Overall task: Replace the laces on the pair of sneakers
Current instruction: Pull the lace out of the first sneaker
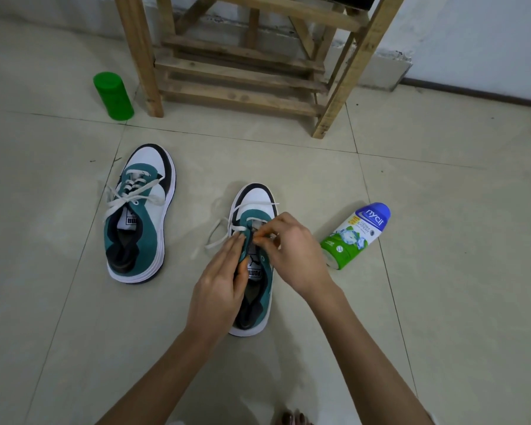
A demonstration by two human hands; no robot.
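So, starting at the fingertips: the right hand [292,250] has thumb and forefinger pinched together on the lace [224,230] right at the eyelet row, and the left hand [219,280] has its fingers closed around the teal side of the near sneaker [253,271], bracing it. That shoe lies directly under both hands, long axis running straight away from the person, toe pointing toward the wooden stand [242,56]. The loose lace ends trail off to the left of the fingers, so the left hand is nearer to them if the next pull goes that way.

Count-wise: two sneakers, the other sneaker [138,213] sitting well apart to the left, partly laced. One powder bottle [356,237] lying on its side just right of the near shoe, one green container [113,96] upright by the stand.
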